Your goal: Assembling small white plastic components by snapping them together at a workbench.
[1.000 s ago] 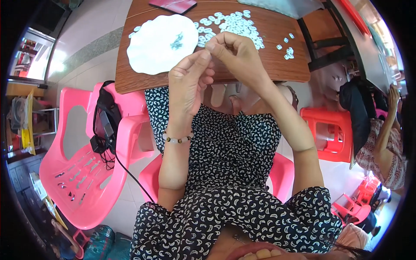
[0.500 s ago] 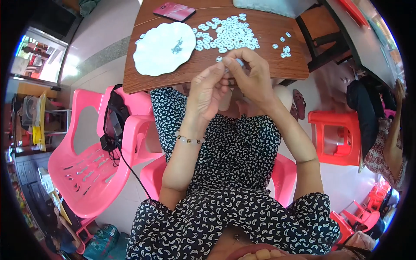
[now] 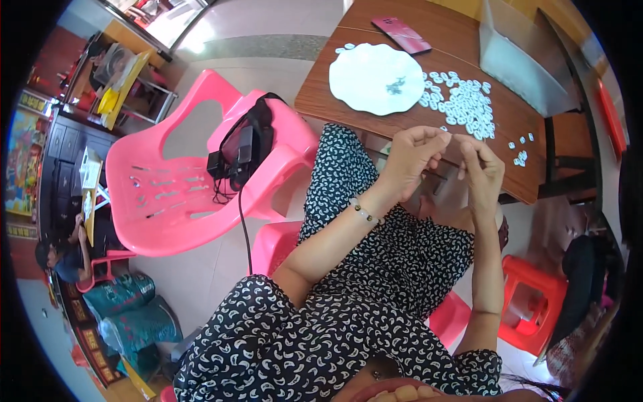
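Observation:
My left hand (image 3: 414, 161), with a beaded bracelet at the wrist, is held over the front edge of the wooden table, thumb and forefinger pinched. My right hand (image 3: 482, 173) faces it, also closed, its fingertips close to the left ones. Whatever lies between the fingertips is too small to make out. Just beyond the hands spreads a pile of small white oval pieces (image 3: 469, 110) with dark centres. Left of the pile is a white plate (image 3: 362, 75) with a wavy rim. A little heap of tiny grey-green bits (image 3: 396, 86) lies on it.
A pink phone-like flat thing (image 3: 402, 35) lies behind the plate. A translucent white bin (image 3: 519, 63) stands at the table's far right. Several loose white pieces (image 3: 520, 159) lie near the right edge. A pink chair (image 3: 167, 194) holding a black bag (image 3: 251, 144) is at left; a red stool (image 3: 529, 301) at right.
The view has swung left, so the table now appears further right. My fingertips have moved slightly apart, and the white piece that showed in my right hand is no longer visible.

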Action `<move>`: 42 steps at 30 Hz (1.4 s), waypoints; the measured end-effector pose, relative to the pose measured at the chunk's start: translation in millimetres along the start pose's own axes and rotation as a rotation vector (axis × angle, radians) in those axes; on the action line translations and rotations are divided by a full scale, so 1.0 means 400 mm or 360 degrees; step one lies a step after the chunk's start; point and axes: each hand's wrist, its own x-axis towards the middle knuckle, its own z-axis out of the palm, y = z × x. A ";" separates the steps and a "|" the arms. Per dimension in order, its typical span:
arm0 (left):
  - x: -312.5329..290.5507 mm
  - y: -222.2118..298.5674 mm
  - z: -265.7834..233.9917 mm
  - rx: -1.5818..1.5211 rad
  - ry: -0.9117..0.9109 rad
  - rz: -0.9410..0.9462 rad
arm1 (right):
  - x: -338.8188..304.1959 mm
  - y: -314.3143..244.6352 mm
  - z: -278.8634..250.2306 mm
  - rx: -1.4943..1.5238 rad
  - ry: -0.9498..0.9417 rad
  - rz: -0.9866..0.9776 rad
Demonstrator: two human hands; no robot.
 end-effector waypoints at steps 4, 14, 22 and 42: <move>0.001 0.010 0.000 0.0248 0.0000 0.0210 | -0.001 0.004 -0.017 0.0216 -0.0104 0.0234; -0.007 -0.007 0.038 0.0407 -0.0065 0.0205 | -0.069 0.021 -0.092 0.0003 -0.0009 0.0548; 0.006 0.022 0.020 0.0658 -0.0059 0.0231 | -0.079 0.003 -0.098 0.0154 -0.0046 0.0313; -0.028 -0.057 0.041 0.0625 -0.0180 -0.0008 | -0.101 0.038 -0.138 0.0067 -0.0023 0.0190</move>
